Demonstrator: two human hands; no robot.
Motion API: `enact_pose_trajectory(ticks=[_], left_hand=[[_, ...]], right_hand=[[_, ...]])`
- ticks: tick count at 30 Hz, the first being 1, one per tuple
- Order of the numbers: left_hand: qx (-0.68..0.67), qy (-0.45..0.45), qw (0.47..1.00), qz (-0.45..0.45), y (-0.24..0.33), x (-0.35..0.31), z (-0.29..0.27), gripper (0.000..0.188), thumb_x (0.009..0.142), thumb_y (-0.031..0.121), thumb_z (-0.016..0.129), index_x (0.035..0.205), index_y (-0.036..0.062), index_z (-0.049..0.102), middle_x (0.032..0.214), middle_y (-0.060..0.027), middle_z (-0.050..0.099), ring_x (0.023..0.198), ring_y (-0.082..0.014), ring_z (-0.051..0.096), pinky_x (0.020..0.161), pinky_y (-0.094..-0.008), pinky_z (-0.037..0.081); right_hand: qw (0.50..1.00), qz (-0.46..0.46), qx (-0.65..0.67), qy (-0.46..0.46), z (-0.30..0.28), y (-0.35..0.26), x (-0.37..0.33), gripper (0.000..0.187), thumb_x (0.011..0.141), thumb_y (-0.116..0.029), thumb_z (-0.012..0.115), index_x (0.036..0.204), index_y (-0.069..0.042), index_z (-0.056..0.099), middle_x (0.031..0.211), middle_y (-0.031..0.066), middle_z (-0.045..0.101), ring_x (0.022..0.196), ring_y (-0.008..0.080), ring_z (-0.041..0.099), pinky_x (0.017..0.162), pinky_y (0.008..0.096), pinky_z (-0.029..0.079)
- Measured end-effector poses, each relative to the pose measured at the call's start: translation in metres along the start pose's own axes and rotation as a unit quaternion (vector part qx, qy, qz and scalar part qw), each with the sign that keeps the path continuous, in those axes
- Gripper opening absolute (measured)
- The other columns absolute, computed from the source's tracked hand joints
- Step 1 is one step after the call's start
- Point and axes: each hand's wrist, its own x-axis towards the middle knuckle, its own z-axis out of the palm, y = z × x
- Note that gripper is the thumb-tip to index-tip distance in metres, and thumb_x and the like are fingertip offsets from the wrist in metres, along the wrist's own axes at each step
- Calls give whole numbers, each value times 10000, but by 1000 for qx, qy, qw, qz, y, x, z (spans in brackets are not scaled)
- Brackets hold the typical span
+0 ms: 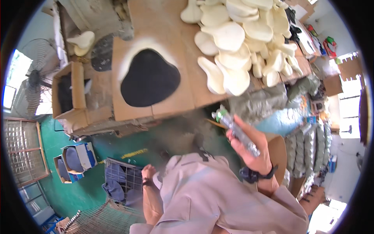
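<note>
Raised at the right side of the table, my right hand (252, 144) is wrapped round a grey tube-shaped tool (242, 134) with a green and silver tip. The tip points up and left, apart from the table. My left hand (148, 172) hangs low beside my body, its fingers curled in a loose fist with nothing visible in them. A flat black saddle-shaped sheet (150, 80) lies on a cardboard sheet (175, 50) on the table. Pale residue on the cardboard rings its upper and left edges. Neither hand touches the black sheet.
Cream foam saddle pads (230, 37) are heaped at the table's right; two more pads (82, 41) lie far left. A cardboard box (79, 85) with dark contents stands at the left edge. Below are a wire cage (128, 169) and boxes of saddle-shaped pieces (74, 158). A fan (36, 78) stands left.
</note>
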Motion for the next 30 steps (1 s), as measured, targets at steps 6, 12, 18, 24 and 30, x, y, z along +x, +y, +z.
enact_pose_trajectory(ticks=[6,12,18,24,30], left_hand=[[211,13,977,16,-23,-11,-19,446,879,262,731,1195,-45,659,1022,-118,725,893,-183,680,823,-306,546],[178,63,981,-49,-35,-19,-30,425,845,253,753,1166,-18,693,1032,-104,731,923,-197,673,849,-335,529],[346,44,925,151,-51,2,-53,265,881,134,705,1104,-10,702,1007,-150,717,970,-245,690,887,-369,565],[-31,-47,995,78,-36,29,-43,182,887,4,653,1064,-23,625,772,-105,607,717,-273,624,595,-422,524],[-231,-99,965,-73,-10,33,-30,88,955,83,536,898,44,590,707,-52,533,624,-228,557,507,-357,442]], right_hand=[[998,58,-8,25,-11,-28,8,537,908,-60,656,1410,42,497,1081,154,700,943,216,663,846,309,505],[998,55,19,23,0,-28,9,529,905,-47,655,1402,48,504,1051,143,699,924,201,663,842,302,502],[999,10,-40,-22,14,-14,1,517,867,4,677,1368,27,550,1000,147,681,817,217,649,770,313,512],[999,26,-12,23,22,-21,7,514,844,-8,706,1337,32,568,993,174,681,817,260,659,758,323,520],[995,-52,-55,-64,19,-25,14,568,805,18,711,1351,14,556,947,168,671,779,293,645,732,331,517]])
